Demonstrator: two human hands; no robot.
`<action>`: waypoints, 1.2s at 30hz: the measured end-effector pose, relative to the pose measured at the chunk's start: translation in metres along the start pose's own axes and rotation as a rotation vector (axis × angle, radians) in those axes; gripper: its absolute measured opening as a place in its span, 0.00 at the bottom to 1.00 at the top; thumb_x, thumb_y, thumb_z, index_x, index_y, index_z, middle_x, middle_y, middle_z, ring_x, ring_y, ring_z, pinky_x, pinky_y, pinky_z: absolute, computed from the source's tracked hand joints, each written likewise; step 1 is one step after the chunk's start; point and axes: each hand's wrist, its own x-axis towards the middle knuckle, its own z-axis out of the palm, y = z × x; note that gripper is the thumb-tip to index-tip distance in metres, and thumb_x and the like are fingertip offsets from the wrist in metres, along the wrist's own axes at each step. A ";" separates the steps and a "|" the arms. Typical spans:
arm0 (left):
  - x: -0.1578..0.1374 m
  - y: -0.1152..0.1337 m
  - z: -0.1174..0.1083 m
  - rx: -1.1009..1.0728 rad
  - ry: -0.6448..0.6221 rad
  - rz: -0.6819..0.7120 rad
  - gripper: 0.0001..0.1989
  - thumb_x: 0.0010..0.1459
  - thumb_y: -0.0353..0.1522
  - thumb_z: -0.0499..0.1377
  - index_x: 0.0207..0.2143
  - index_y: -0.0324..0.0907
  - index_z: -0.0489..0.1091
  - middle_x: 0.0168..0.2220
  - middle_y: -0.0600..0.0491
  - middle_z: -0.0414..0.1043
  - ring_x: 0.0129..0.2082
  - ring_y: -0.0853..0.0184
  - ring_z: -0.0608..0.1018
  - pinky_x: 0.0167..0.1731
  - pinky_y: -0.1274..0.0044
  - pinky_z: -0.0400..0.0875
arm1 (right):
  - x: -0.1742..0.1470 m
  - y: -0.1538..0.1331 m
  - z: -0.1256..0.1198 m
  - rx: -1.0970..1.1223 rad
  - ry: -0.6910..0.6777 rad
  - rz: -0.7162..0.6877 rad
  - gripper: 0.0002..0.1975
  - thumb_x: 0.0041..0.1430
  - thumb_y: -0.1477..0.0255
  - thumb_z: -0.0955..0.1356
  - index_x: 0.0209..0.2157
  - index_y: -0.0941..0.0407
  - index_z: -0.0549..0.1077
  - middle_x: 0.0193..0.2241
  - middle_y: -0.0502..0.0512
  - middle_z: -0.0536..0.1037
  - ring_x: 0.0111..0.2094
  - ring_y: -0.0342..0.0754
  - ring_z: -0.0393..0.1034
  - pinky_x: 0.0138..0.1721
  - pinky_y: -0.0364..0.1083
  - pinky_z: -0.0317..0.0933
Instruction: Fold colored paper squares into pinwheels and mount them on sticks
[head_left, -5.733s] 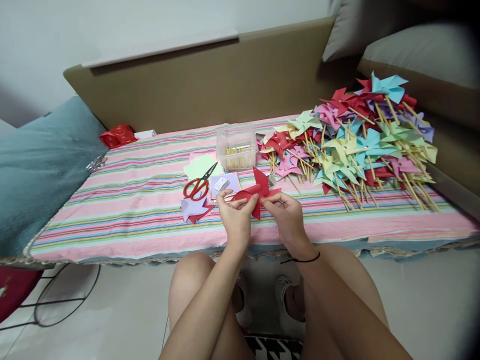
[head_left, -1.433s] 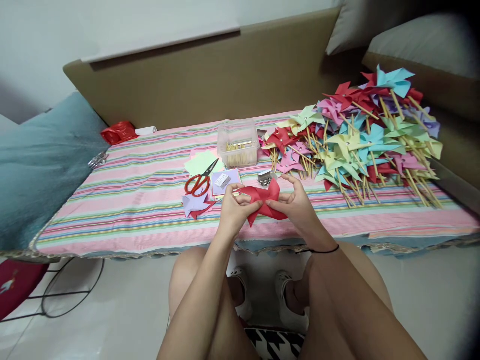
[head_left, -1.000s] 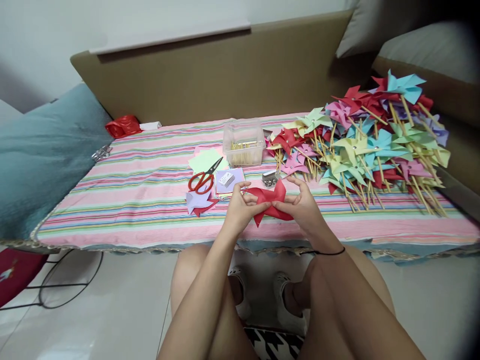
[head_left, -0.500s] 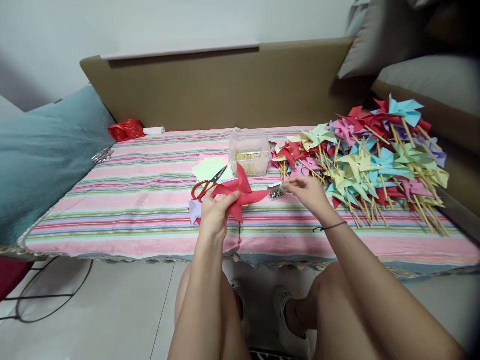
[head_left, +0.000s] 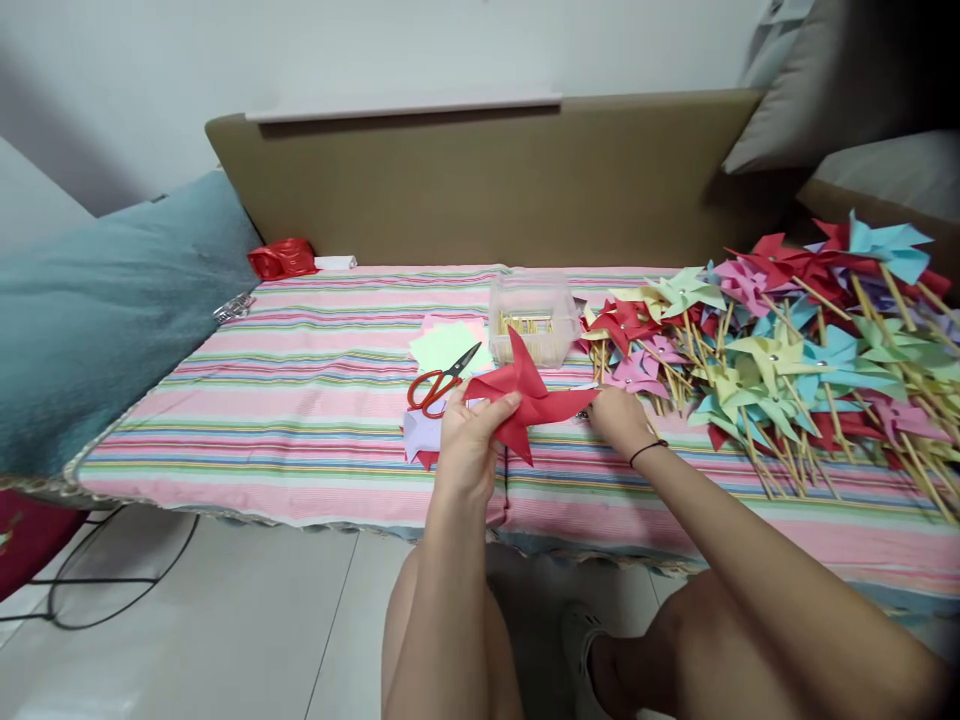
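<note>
My left hand (head_left: 472,440) pinches a red paper pinwheel (head_left: 529,395) between thumb and fingers, its folded blades spread out. My right hand (head_left: 621,422) is low over the cloth, just past the pinwheel's right tip, with its fingers curled down. Beside those fingertips a sliver of a small pack of metal fasteners (head_left: 583,414) shows; most of it is covered by the hand and the paper. What the right fingers grip, if anything, is hidden. Red-handled scissors (head_left: 442,382) lie left of the pinwheel on pale green paper sheets (head_left: 442,347) and a lilac paper piece (head_left: 421,433).
A clear plastic box (head_left: 555,345) with short yellowish sticks stands behind the pinwheel. Many finished pinwheels (head_left: 776,360) are heaped at right on the striped cloth (head_left: 247,400). A red plastic bag (head_left: 283,259) and a silvery packet (head_left: 234,307) lie at far left.
The view has shifted, so the scene sits further right. My right hand has gone from a raised pinch beside the fastener pack to lower over it, covering most of it. The left still holds the pinwheel.
</note>
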 end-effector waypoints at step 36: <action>0.003 -0.006 0.003 0.100 0.078 0.006 0.32 0.32 0.28 0.71 0.40 0.41 0.60 0.20 0.61 0.71 0.20 0.72 0.75 0.28 0.79 0.68 | -0.001 0.023 0.017 0.830 0.279 0.188 0.07 0.51 0.69 0.63 0.23 0.57 0.68 0.27 0.58 0.79 0.29 0.50 0.72 0.35 0.48 0.62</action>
